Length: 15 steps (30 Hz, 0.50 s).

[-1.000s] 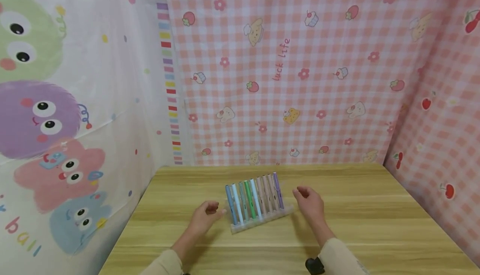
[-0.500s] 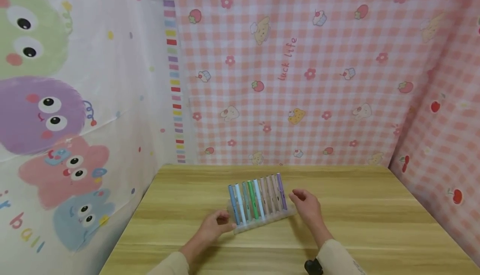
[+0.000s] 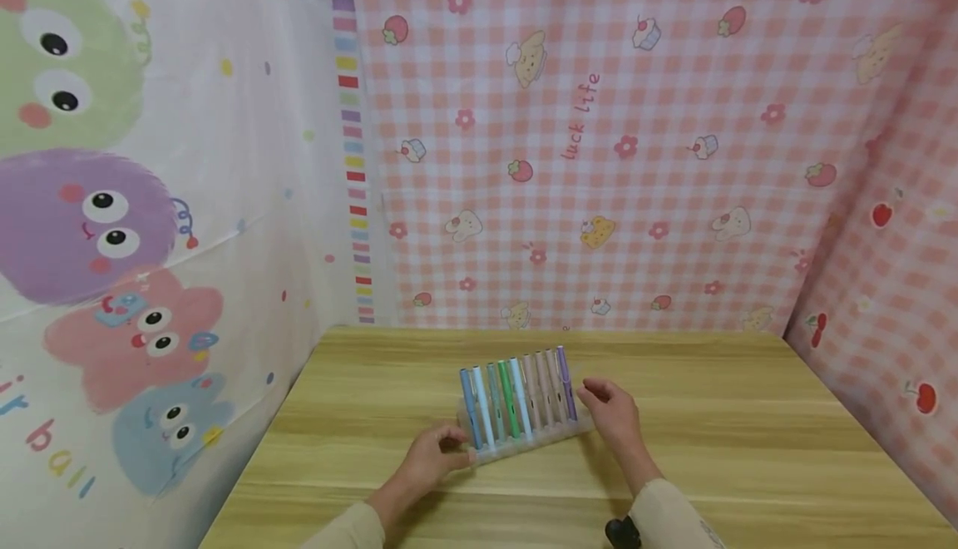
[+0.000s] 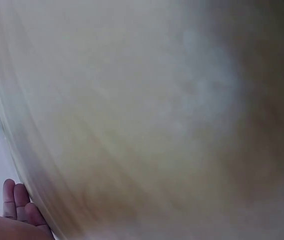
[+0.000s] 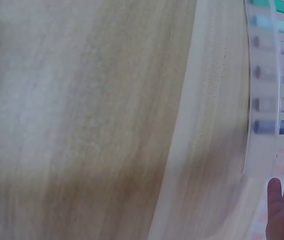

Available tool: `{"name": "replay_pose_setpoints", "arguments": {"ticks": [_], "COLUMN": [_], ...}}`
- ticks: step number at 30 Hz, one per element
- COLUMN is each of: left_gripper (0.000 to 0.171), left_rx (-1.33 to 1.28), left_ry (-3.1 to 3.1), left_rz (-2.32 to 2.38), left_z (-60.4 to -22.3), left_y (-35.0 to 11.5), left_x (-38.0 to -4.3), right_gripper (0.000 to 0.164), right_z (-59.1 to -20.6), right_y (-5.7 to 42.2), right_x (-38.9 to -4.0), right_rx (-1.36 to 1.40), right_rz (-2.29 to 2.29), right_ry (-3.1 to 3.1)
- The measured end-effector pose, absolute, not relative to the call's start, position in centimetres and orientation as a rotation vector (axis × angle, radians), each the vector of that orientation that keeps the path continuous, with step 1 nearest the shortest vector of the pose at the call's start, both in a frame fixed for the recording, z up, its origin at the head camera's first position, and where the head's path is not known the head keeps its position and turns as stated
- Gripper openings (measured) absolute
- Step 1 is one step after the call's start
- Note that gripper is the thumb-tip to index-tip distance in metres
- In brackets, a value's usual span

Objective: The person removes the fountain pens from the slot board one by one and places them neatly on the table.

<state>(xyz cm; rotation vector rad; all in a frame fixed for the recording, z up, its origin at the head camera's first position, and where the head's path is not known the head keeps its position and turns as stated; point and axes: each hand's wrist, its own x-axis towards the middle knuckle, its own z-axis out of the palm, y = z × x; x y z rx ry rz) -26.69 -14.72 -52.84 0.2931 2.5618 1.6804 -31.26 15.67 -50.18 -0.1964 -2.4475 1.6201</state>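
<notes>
Hung with pink-checked cloth [image 3: 561,200] behind the far edge of the wood-grained worktop [image 3: 748,441], white cloth [image 3: 224,258] printed with cartoon creatures along its left edge, and cherry-printed cloth [image 3: 891,274] along its right.

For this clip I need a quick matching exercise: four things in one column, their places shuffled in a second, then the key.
Things:
1. Purple pen
2. Left hand
3. Green pen
4. Translucent rack

Places, as seen in the head view:
A. Inside the row, with neighbours on both sides
B. Standing on the table, bearing the whole row
C. Last in the row, at its right end
D. Beside the left end of the row, low down

Right pairs: 1-C, 2-D, 3-A, 4-B
</notes>
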Motion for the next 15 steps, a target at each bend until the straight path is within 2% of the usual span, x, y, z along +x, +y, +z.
{"name": "replay_pose_setpoints", "arguments": {"ticks": [15], "left_gripper": [0.016], "left_rx": [0.385], "left_ry": [2.604], "left_rz": [1.646], "left_z": [-53.27], "left_y": [-14.87], "left_x": [-26.73], "right_gripper": [0.033], "right_z": [-51.03], "right_y": [14.85], "right_x": [-31.93], "right_rx": [-0.194], "right_rz": [1.705], "right_ry": [-2.425]}}
